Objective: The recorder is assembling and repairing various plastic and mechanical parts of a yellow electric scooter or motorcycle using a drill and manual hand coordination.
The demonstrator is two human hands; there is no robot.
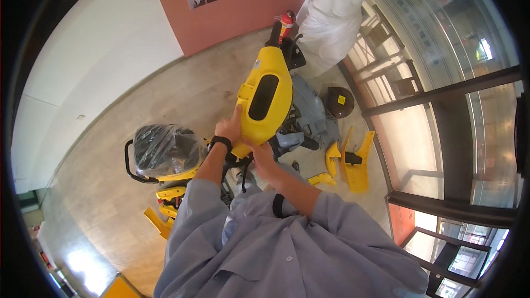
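A yellow scooter front panel [272,94] with a dark oval recess fills the middle of the view, fitted around the dark handlebar column of a scooter. My left hand [228,129] grips its left edge, thumb pointing up along it. At the panel's lower end my right hand [261,159] holds the edge, its fingers partly hidden beneath. Behind my left wrist sits the scooter's seat [165,152], wrapped in clear plastic, with a black rear rail.
Loose yellow body parts [356,171] lie right, others [156,222] lower left. A dark helmet [339,102] rests on the floor near glass doors [452,132]. Ahead stand a white statue [326,22], a red cylinder [287,22] and a pink wall panel [221,27]; a white wall [94,49] curves along the left.
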